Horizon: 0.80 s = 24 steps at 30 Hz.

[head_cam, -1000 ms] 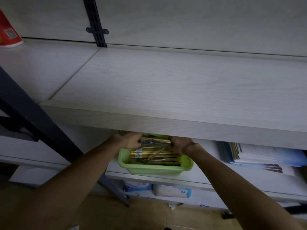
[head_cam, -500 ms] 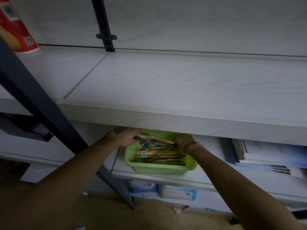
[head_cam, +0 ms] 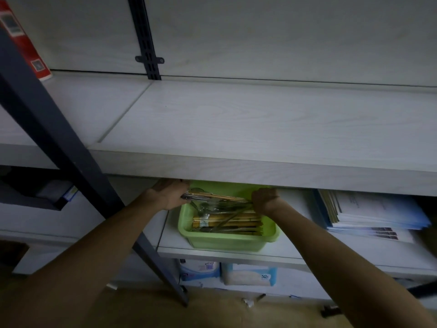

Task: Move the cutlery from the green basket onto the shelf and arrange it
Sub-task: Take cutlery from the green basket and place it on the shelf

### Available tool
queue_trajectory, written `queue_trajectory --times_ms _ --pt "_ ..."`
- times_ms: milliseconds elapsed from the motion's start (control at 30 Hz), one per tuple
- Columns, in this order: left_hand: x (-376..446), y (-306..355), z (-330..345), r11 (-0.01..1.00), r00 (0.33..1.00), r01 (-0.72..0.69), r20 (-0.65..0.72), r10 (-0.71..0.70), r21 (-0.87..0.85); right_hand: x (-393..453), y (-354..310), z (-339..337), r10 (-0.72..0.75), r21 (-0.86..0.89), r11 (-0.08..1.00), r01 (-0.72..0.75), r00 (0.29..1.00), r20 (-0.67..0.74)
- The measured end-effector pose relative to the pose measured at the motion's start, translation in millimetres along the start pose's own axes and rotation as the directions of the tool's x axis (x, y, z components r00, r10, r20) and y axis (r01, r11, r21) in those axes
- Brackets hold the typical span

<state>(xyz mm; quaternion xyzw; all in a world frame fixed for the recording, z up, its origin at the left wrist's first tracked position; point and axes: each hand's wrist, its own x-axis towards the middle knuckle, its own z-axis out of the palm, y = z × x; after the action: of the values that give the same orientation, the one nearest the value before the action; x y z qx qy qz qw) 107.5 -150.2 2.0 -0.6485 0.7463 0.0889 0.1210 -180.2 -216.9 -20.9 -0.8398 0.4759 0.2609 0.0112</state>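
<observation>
Your left hand point(head_cam: 169, 194) and right hand point(head_cam: 264, 200) each pinch one end of a bundle of cutlery point(head_cam: 214, 197), metal pieces w/ chopsticks, held level just above the green basket point(head_cam: 227, 242) on the lower shelf. More chopsticks point(head_cam: 228, 224) & utensils lie in the basket. The upper shelf point(head_cam: 260, 129) sits right over your knuckles, so the likely snag is the bundle or your hands clipping its front edge as you lift out; pull toward you first, then up. The grip is at the tips only, so loose pieces in the middle could slide out & drop back in or onto the floor. Can't tell how many pieces you've got, it's dim.
</observation>
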Motion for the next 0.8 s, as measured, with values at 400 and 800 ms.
queue_trajectory --times_ms 400,800 --pt "5 -2 -1 0.994 0.996 0.085 0.016 -0.084 -0.064 -36 24 8 0.225 0.445 0.869 -0.216 0.974 0.033" --pt "-17 31 -20 0.924 0.961 0.235 -0.074 -0.268 -0.3 -83 43 11 0.453 0.819 0.531 -0.218 0.89 -0.057"
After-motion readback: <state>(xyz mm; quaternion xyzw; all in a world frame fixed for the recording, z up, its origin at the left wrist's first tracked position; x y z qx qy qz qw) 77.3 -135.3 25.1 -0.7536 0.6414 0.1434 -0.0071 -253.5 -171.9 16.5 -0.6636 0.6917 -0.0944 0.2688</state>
